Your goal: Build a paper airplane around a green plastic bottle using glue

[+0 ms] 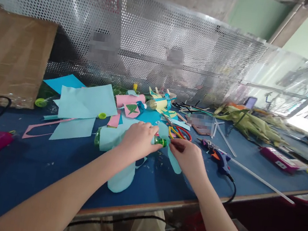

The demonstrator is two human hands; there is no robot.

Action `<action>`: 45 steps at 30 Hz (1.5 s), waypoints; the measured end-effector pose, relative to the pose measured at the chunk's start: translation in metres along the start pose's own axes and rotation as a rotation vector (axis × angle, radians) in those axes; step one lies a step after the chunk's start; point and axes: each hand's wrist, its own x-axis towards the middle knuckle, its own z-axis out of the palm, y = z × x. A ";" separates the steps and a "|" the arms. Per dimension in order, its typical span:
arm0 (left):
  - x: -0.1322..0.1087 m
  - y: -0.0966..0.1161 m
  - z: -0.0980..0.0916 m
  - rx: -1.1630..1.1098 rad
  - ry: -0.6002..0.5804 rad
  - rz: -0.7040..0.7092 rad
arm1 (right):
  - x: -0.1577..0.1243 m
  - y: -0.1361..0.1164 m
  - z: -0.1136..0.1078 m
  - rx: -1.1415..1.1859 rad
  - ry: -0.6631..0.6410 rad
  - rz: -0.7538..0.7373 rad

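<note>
A green plastic bottle [97, 137] lies on its side, wrapped in light blue paper with a rounded paper wing [121, 178] sticking out towards me. My left hand [140, 138] is closed over the bottle near its neck, and the green cap [164, 143] points right. Beside the cap, my right hand [184, 152] pinches a light blue paper blade [174, 162] between thumb and fingers. Scissors with red and yellow handles [181, 133] lie just behind that hand. To its right rests a blue and orange glue gun [222, 161] with its cord.
Light blue paper sheets [87, 100] and a pink paper offcut [33, 131] lie left. Behind are a yellow-paper-wrapped bottle [158, 104], a phone [201, 124] and corn husks [250, 125]. Magenta power strips [282, 159] sit at both sides. A perforated metal screen [153, 35] stands behind the table.
</note>
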 end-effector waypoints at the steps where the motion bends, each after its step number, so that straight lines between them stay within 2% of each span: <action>1: 0.000 0.000 0.000 0.001 0.001 -0.002 | -0.001 -0.001 0.001 -0.004 -0.008 -0.003; 14: -0.002 -0.002 0.009 -0.050 0.058 -0.002 | -0.003 -0.005 0.004 0.023 -0.028 0.010; 26: -0.002 -0.003 0.010 -0.016 0.062 0.001 | -0.005 0.005 0.008 0.169 -0.139 -0.001; 35: -0.003 -0.002 0.008 -0.014 0.045 -0.005 | -0.004 0.000 0.009 0.082 -0.184 -0.064; 39: -0.002 -0.001 0.007 -0.017 0.035 0.001 | -0.001 0.000 0.008 0.015 -0.243 -0.114; 43: -0.003 -0.003 0.009 -0.021 0.039 0.007 | 0.004 0.006 0.008 0.167 -0.236 -0.061; 45: -0.003 -0.004 0.011 -0.022 0.046 0.015 | 0.007 0.008 0.008 0.288 -0.278 -0.018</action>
